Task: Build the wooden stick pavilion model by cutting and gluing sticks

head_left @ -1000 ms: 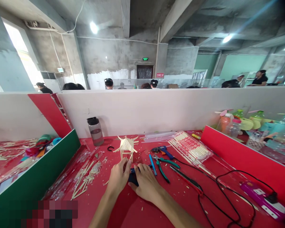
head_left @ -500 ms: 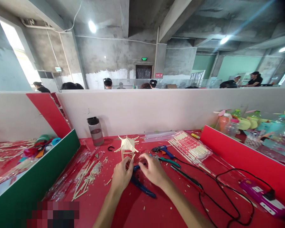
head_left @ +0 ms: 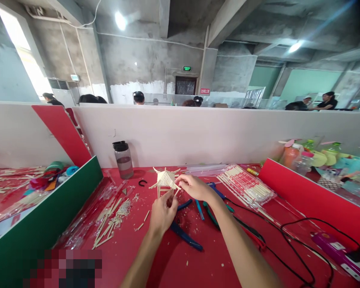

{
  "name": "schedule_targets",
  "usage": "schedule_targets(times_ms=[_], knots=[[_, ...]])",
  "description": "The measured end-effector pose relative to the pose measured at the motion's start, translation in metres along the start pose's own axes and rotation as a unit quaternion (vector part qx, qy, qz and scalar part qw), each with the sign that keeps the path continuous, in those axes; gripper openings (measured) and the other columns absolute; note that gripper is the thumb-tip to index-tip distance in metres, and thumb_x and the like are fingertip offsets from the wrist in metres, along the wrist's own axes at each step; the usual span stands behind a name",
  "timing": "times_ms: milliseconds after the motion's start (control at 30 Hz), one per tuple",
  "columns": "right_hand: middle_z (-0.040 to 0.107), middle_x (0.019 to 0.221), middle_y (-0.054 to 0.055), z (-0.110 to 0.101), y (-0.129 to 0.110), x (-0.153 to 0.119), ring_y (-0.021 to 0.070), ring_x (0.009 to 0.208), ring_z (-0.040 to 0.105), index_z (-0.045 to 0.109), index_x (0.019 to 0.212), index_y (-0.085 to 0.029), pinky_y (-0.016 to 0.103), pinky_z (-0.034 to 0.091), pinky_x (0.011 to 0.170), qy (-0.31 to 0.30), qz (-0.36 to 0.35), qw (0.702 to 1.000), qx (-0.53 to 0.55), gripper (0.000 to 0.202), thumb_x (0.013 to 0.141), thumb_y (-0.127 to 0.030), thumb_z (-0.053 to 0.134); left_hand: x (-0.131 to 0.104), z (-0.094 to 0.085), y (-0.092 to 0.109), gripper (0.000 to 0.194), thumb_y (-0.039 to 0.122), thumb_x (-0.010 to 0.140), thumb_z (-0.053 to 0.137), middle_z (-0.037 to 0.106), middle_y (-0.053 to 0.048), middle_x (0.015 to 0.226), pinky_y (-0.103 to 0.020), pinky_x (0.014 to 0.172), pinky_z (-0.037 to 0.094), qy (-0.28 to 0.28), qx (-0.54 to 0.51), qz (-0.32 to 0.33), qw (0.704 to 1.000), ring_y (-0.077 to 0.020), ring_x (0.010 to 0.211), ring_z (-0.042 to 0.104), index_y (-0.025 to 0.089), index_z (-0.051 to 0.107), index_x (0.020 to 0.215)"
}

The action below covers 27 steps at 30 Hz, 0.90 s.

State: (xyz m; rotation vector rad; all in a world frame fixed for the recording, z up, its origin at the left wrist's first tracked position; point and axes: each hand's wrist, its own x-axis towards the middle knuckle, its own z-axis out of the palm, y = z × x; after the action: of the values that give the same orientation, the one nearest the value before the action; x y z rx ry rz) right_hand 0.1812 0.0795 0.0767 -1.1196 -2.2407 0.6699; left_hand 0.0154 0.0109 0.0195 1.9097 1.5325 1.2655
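A small pavilion model [head_left: 165, 179] made of pale wooden sticks stands on the red table, its pointed roof having upturned corners. My left hand [head_left: 163, 210] is in front of its legs, thumb and fingers pinched on a short wooden stick [head_left: 177, 192]. Bent around the right corner of the roof, my right hand [head_left: 195, 187] has its fingertips closed there, partly hidden by the model. Blue-handled pliers [head_left: 186, 237] lie open on the table below my hands. A blue glue gun [head_left: 217, 190] is behind my right wrist, partly covered.
A water bottle [head_left: 123, 160] stands at the back left. Cut sticks [head_left: 108, 228] and plastic wrapping lie left, beside a green divider [head_left: 48, 212]. Bundled sticks [head_left: 247, 186], a black cable and a purple power strip [head_left: 340, 252] lie right, by a red divider [head_left: 312, 200].
My right hand has moved up and forward to the roof's right corner. My left hand stays low before the model with the stick. The whole view has shifted slightly.
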Motion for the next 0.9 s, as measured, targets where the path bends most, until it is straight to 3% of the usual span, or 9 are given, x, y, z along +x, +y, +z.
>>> schedule_targets(times_ms=[267, 667, 900], knots=[[0.073, 0.086, 0.002, -0.0030, -0.0004, -0.0001, 0.0150, 0.072, 0.065, 0.069, 0.106, -0.021, 0.024, 0.044, 0.066, -0.022, 0.014, 1.000, 0.015, 0.023, 0.092, -0.022, 0.051, -0.0039, 0.0009, -0.0047, 0.026, 0.033, 0.094, 0.045, 0.048, 0.005, 0.058, -0.022, 0.054, 0.027, -0.004, 0.007, -0.012, 1.000, -0.0107, 0.051, 0.043, 0.021, 0.053, 0.072], [0.074, 0.086, 0.002, -0.0035, 0.0041, 0.0021, 0.0156, 0.073, 0.068, 0.070, 0.108, -0.020, 0.025, 0.048, 0.069, -0.040, 0.009, 0.998, 0.040, 0.025, 0.090, -0.019, 0.052, -0.0005, 0.0009, -0.0018, 0.029, 0.038, 0.096, 0.044, 0.060, 0.001, 0.064, -0.022, 0.055, 0.031, 0.000, 0.033, -0.031, 0.999, -0.0122, 0.051, 0.049, 0.021, 0.066, 0.087], [0.074, 0.086, 0.002, -0.0028, 0.0054, 0.0013, 0.0149, 0.070, 0.068, 0.068, 0.108, -0.020, 0.024, 0.049, 0.068, -0.045, 0.012, 0.998, 0.049, 0.024, 0.091, -0.020, 0.051, -0.0005, 0.0033, -0.0016, 0.027, 0.036, 0.095, 0.046, 0.058, 0.002, 0.061, -0.022, 0.054, 0.030, 0.007, 0.046, -0.037, 0.998, -0.0120, 0.052, 0.051, 0.022, 0.069, 0.090]])
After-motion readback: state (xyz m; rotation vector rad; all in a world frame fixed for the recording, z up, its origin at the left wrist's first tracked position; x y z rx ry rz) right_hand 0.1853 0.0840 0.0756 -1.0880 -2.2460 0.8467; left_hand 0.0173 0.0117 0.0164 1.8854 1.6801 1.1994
